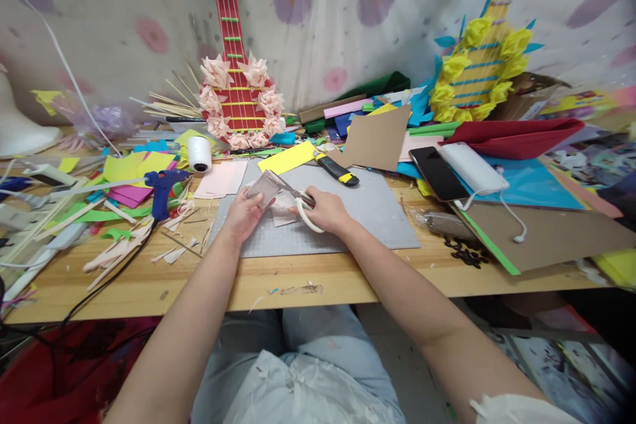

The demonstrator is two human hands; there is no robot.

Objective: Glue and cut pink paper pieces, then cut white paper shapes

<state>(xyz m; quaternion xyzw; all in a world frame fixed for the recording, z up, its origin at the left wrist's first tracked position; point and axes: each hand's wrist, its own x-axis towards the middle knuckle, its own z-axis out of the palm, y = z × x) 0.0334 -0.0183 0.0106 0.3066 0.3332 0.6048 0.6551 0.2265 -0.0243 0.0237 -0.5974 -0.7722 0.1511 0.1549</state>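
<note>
Above the grey mat (392,225), the right hand (325,209) and, left of it, the left hand (242,217) hold respectively scissors (302,213) and a pale sheet (265,189), which, if pinched too loosely, could slip and skew a cut.

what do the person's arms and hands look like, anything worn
The left hand and right hand are ungloved, with no watch or bracelet visible at either wrist. A white sleeve edge shows on the right arm; none shows on the left arm.
</note>
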